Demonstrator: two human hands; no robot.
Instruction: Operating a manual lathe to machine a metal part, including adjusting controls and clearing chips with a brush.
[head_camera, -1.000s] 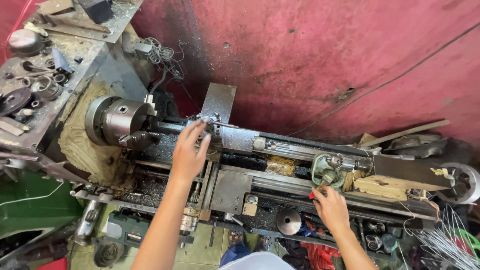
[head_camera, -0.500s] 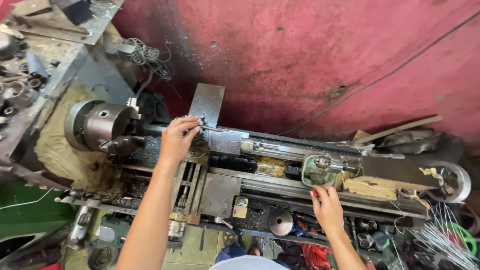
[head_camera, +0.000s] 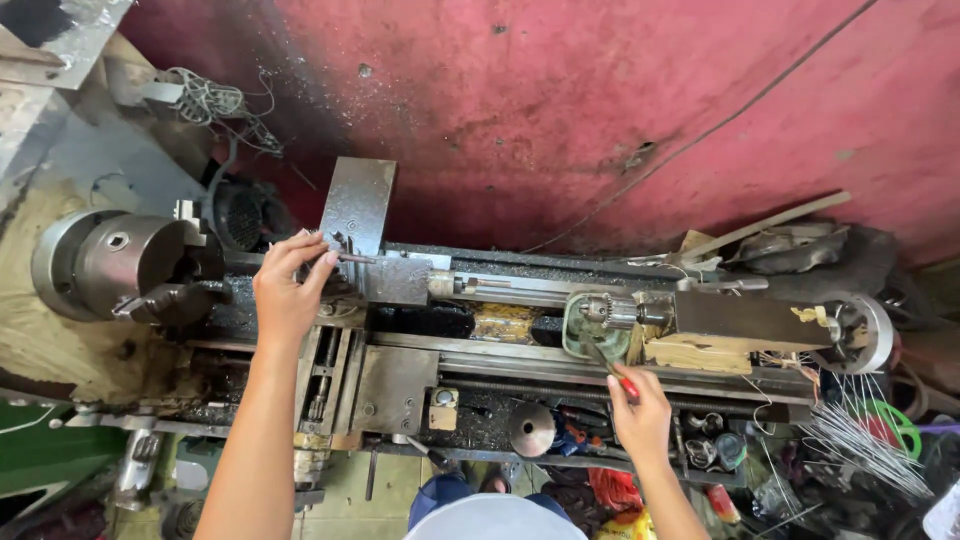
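Note:
I look down on an old metal lathe. My left hand rests on the tool post on the carriage, its fingers pinching a thin metal bar there, just right of the steel chuck. My right hand is at the lathe's front side. It grips a slim tool with a red handle, whose dark tip points up toward the drill chuck in the tailstock.
A stained red wall stands behind the lathe. A handwheel is at the tailstock end. Loose wires and rods lie at the right. A grey metal plate stands upright behind the carriage. Clutter fills the tray below.
The view has shifted, so the lathe sits further left in frame. My right hand rose toward the drill chuck with the red-handled tool. My left hand stays at the tool post.

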